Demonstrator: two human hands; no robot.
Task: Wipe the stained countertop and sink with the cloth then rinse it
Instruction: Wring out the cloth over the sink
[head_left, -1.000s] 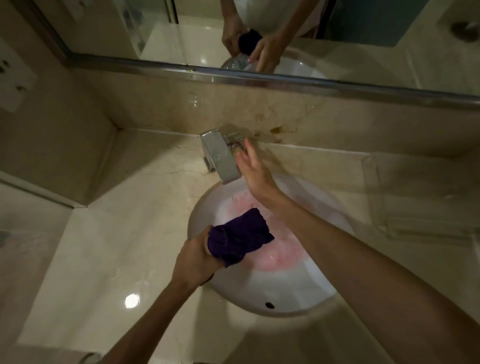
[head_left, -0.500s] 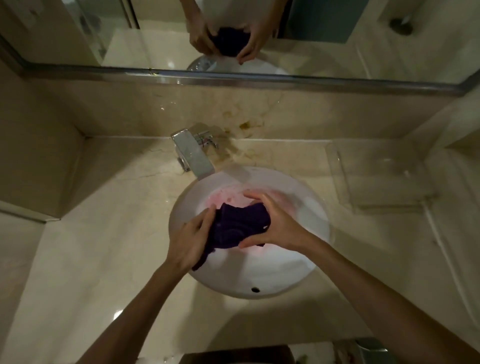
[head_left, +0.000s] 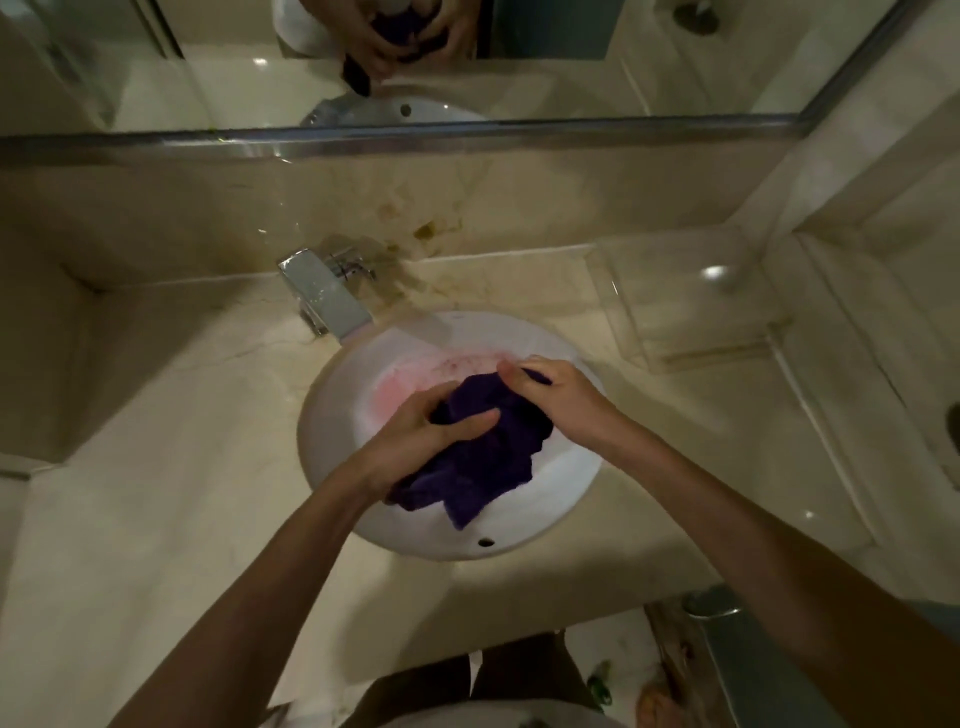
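Faucet (head_left: 332, 301) up-left of hands, no water visible. Left hand (head_left: 431, 436) clenched on cloth (head_left: 488, 447) near end; cloth bunched between hands over sink (head_left: 545, 525), long axis toward upper right. Right hand (head_left: 550, 395) pinches far end. Left hand nearer faucet.

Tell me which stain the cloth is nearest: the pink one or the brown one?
The pink stain in the sink; the cloth, held by both hands, hangs right beside it. The brown stain sits apart on the wall behind the faucet.
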